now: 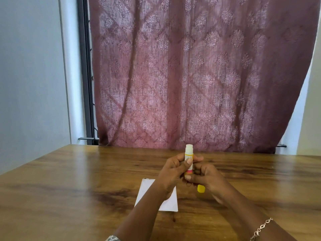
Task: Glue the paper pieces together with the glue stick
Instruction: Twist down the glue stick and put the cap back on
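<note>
Over wooden table [69, 180], maroon curtain [191, 75] behind; left hand [171, 173], right hand [206, 178], each grip holding glue stick [188, 153]

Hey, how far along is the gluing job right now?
Done: the yellow cap is off and lies on the table, and white glue shows at the top of the glue stick.
In hand: the left hand grips the barrel and the right hand pinches its base, probably twisting it.
Left: the white paper lies flat, with no glue visible; spreading and pressing remain.
</note>
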A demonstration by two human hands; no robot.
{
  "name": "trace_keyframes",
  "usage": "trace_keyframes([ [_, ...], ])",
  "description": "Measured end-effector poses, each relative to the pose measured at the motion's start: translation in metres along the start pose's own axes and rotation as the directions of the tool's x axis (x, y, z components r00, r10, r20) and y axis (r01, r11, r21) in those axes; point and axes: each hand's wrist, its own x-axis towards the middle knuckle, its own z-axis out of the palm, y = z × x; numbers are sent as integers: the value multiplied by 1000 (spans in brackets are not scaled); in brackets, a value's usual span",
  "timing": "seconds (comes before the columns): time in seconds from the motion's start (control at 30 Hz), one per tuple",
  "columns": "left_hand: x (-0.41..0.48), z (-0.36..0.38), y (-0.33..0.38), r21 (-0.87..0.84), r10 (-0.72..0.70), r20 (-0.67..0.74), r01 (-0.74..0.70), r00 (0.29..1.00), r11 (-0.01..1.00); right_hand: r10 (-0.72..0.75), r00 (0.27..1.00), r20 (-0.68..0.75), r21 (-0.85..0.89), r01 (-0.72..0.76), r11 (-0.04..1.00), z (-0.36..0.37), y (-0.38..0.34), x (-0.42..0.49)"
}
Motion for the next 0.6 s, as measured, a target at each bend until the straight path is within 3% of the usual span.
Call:
trace_keyframes([
  [0.13, -1, 3, 2, -23, 7, -6, -8, 1000, 1000, 16, 992, -127, -59, -24, 998, 7, 0, 1],
  [0.37, -3, 0, 6, 49, -14, -26, 15, 1000, 999, 38, 998, 48, 74, -42, 996, 0, -6, -4],
  [0.6, -4, 5, 4, 22, 10, -40, -9, 999, 1000, 33, 995, -94, -89, -41, 995, 5, 1, 2],
])
